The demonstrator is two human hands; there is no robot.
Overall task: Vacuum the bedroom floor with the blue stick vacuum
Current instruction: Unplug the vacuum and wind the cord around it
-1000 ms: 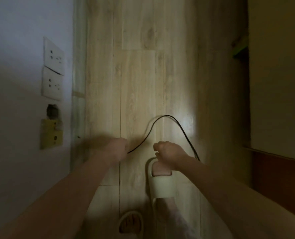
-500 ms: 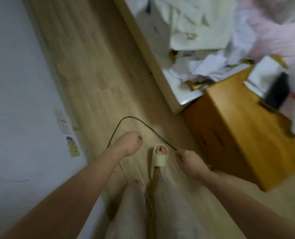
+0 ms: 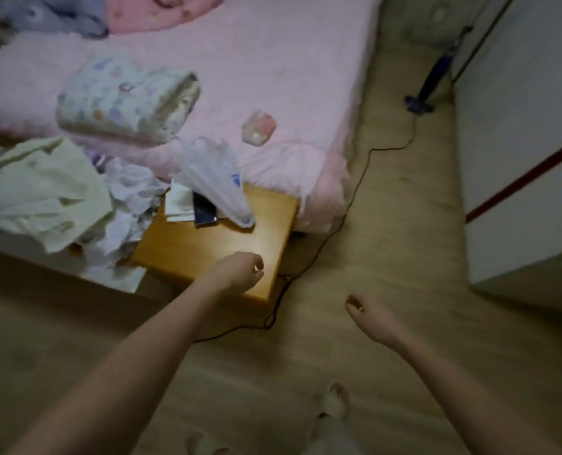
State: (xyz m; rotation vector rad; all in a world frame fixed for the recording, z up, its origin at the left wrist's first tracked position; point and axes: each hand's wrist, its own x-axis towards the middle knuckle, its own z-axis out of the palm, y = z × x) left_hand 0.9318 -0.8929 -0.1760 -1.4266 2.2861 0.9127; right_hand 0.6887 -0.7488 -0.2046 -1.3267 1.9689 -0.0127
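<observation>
Lying at the far left, a heap of pale clothes [image 3: 40, 192] and crumpled white plastic spreads over a low white surface, with a folded patterned blanket [image 3: 125, 103] beyond it on the pink bed [image 3: 273, 60]. Just right of the heap stands a wooden bedside table [image 3: 214, 244] carrying a white paper, a dark phone [image 3: 204, 210] and a clear plastic bag [image 3: 217, 178]. The left hand [image 3: 237, 270] hovers over the table's near corner, its fingers loosely curled and holding nothing. A black power cord [image 3: 348, 205] runs along the wood floor [image 3: 388, 257] beside the bed, looping near the table's corner and trailing away toward the far right. The right hand [image 3: 368, 315] hangs above the bare floor, fingers also loosely curled with nothing in them. A slippered foot [image 3: 335, 402] shows at the bottom edge. Farther right and well apart from both hands, the blue stick vacuum [image 3: 434, 73] stands upright against the white wardrobe [image 3: 519, 126], its head on the floor near the bed's far end.
</observation>
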